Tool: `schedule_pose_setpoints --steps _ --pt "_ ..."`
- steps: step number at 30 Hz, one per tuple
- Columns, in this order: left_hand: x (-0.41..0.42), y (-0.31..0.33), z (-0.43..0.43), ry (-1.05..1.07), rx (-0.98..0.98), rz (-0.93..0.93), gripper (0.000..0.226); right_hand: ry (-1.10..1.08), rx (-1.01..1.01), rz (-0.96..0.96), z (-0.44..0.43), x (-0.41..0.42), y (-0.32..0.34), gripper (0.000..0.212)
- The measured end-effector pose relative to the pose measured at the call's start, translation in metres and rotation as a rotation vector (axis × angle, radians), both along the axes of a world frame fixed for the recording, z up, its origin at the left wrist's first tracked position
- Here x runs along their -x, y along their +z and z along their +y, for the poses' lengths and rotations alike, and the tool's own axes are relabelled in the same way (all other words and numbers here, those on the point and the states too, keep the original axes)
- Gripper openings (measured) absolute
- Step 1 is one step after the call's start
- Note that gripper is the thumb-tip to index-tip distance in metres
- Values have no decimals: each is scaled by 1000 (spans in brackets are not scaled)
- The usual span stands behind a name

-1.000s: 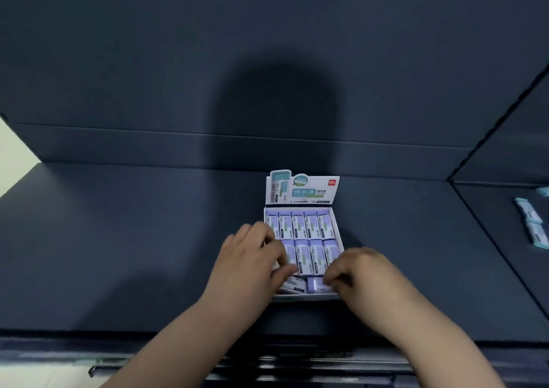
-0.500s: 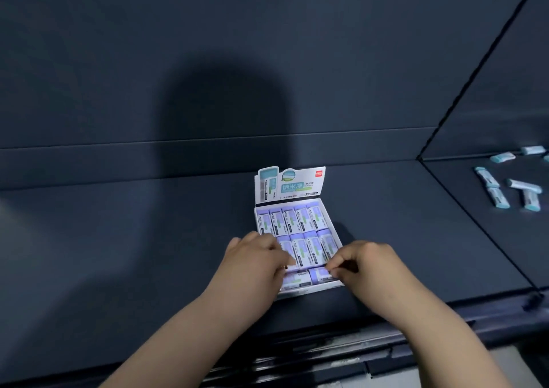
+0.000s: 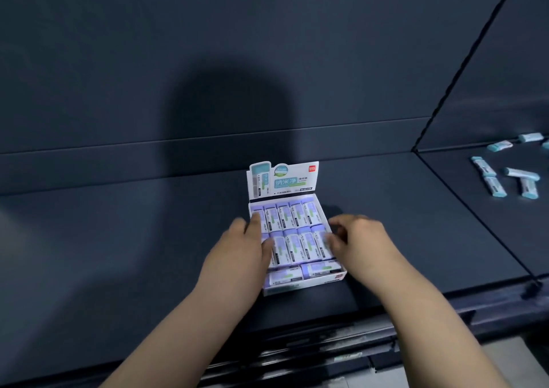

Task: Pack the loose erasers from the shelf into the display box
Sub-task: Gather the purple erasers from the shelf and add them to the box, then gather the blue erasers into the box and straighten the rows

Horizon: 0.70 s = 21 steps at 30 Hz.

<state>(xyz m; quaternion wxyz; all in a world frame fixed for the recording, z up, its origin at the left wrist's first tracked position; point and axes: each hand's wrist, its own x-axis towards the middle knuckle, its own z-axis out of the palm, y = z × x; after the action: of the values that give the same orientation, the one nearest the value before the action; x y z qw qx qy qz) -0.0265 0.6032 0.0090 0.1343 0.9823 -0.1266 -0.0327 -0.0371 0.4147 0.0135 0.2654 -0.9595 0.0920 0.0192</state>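
The white display box (image 3: 306, 284) stands on the dark shelf with its printed header card (image 3: 282, 180) upright at the back. Rows of purple-and-white erasers (image 3: 292, 243) fill it; two lie crosswise in the front row. My left hand (image 3: 240, 251) grips the box's left side, thumb over the erasers at that edge. My right hand (image 3: 358, 239) is at the right wall with its fingers curled against it. Several loose blue-capped erasers (image 3: 493, 184) lie on the neighbouring shelf section at the far right.
The dark shelf board (image 3: 118, 239) runs wide to the left, with a back panel behind the box. A seam (image 3: 463, 203) divides it from the right shelf section. The shelf's front lip (image 3: 326, 337) lies just below my forearms.
Both hands have left the front row of erasers and moved back to the two sides of the box. The view has swung right, and more loose erasers show.
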Motion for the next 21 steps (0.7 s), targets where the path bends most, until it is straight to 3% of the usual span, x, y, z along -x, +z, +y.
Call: schedule_pose_setpoints --steps 3,5,14,21 --pt "5 11 -25 -86 -67 -311 49 78 20 -88 -19 3 4 50" --pt "9 14 -55 -172 -69 -390 50 169 75 -142 -39 8 8 56" --pt "24 24 -241 -244 -46 -219 59 287 191 -108 -219 31 17 68" --pt "26 29 -368 -210 -61 -230 65 306 227 -53 -351 35 28 70"
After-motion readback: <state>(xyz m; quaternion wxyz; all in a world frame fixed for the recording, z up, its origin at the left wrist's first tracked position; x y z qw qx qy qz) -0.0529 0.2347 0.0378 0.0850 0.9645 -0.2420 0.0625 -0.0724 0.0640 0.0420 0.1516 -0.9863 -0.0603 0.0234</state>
